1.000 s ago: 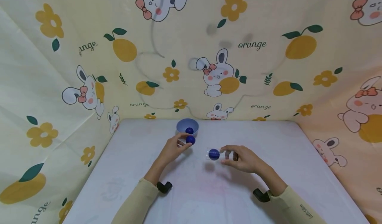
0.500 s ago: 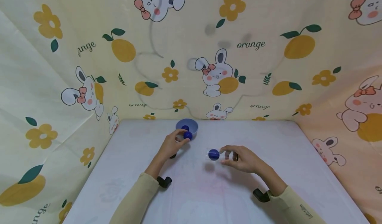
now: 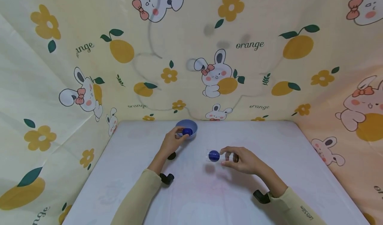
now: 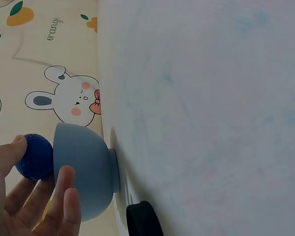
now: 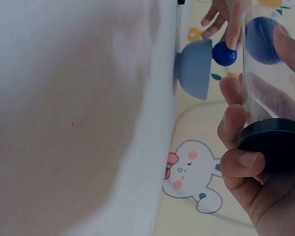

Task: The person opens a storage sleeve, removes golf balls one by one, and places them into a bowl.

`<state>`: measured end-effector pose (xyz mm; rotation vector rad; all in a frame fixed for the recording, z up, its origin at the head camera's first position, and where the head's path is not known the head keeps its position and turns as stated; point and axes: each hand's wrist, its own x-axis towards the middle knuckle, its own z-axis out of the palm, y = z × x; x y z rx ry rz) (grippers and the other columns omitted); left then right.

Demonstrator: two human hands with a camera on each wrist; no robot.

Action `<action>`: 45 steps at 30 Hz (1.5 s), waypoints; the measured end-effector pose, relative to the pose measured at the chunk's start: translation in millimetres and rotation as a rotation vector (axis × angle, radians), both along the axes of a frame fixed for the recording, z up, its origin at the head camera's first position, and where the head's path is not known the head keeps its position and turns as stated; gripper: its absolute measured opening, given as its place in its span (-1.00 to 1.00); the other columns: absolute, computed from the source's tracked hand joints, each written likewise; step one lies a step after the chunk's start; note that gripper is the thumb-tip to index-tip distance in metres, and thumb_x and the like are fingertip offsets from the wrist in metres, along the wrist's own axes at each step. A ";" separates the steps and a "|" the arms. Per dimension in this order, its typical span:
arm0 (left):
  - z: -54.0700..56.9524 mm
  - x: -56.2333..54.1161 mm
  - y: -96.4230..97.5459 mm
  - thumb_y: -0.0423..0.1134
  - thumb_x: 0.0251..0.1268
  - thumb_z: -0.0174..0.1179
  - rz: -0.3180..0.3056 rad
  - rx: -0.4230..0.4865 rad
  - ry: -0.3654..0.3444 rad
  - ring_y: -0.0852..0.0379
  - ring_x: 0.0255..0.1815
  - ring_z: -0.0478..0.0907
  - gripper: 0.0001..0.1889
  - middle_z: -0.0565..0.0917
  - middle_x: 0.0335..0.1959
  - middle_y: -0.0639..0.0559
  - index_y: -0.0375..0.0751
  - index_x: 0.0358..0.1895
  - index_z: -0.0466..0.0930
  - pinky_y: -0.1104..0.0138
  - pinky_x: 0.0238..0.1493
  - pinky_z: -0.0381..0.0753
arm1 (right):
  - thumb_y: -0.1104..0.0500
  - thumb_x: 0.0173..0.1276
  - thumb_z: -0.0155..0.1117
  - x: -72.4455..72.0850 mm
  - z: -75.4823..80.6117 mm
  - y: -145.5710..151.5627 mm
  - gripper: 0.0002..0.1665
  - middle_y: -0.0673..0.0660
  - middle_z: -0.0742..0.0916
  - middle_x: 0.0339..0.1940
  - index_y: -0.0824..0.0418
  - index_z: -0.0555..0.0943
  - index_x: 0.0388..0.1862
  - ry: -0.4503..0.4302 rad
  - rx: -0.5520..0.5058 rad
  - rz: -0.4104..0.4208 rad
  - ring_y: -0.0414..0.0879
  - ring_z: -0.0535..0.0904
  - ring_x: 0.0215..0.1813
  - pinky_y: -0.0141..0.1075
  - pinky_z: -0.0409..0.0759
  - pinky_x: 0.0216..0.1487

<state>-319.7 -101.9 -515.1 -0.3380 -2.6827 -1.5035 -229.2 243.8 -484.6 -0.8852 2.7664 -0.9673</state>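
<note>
Between thumb and fingers, my left hand (image 3: pixel 172 141) pinches a dark blue ball (image 4: pixel 35 157) right at the rim of a light blue bowl (image 4: pixel 83 172). In the head view this ball overlaps the bowl's opening and hides what lies inside. My right hand (image 3: pixel 243 160) grips a clear plastic tube (image 5: pixel 270 93) with a black base (image 5: pixel 273 140), held sideways above the table. Another blue ball (image 3: pixel 214 156) sits in the tube's far end, away from the palm.
The bowl stands near the back edge of the white-covered table (image 3: pixel 239 198). A cloth backdrop (image 3: pixel 185 35) printed with rabbits and oranges rises behind and on both sides. Black wrist mounts (image 3: pixel 261 196) sit on both forearms.
My left hand has carried its blue ball back and slightly left, from in front of the bowl to over its rim. The right hand and the tube have stayed nearly still.
</note>
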 end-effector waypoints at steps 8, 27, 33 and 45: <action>-1.6 -5.4 3.6 -0.02 0.54 0.38 0.043 -0.024 -0.006 0.05 -0.07 0.70 -0.48 0.70 0.26 -0.07 -0.05 0.44 0.56 0.22 -0.14 0.74 | -0.25 0.50 0.42 2.1 0.2 1.8 -0.57 -0.22 0.74 -0.19 -0.13 0.69 0.21 -0.007 -0.003 -0.005 -0.27 0.57 -0.40 -0.32 0.58 -0.37; 6.2 7.0 1.6 -0.13 0.57 0.35 0.014 -0.018 0.040 0.09 -0.20 0.70 -0.61 0.75 0.16 -0.03 -0.13 0.33 0.64 0.27 -0.30 0.70 | -0.28 0.50 0.41 3.3 -4.7 1.6 -0.56 -0.23 0.73 -0.20 -0.15 0.69 0.22 -0.007 -0.009 -0.001 -0.26 0.57 -0.39 -0.32 0.57 -0.36; 10.2 20.5 1.5 -0.13 0.58 0.34 -0.029 -0.053 0.091 0.11 -0.18 0.71 -0.65 0.77 0.13 0.02 -0.11 0.31 0.66 0.27 -0.30 0.69 | -0.27 0.50 0.41 3.2 -5.7 1.3 -0.56 -0.23 0.73 -0.20 -0.14 0.69 0.22 0.003 -0.011 -0.001 -0.26 0.56 -0.39 -0.32 0.56 -0.36; 3.9 40.8 1.4 -0.11 0.60 0.31 -0.118 -0.044 0.053 0.07 -0.06 0.69 -0.65 0.74 0.13 0.06 -0.12 0.30 0.64 0.25 -0.18 0.71 | -0.25 0.49 0.43 3.9 -4.7 -0.2 -0.42 -0.16 0.74 -0.15 0.02 0.68 0.33 -0.005 0.015 -0.030 -0.27 0.55 -0.37 -0.33 0.54 -0.37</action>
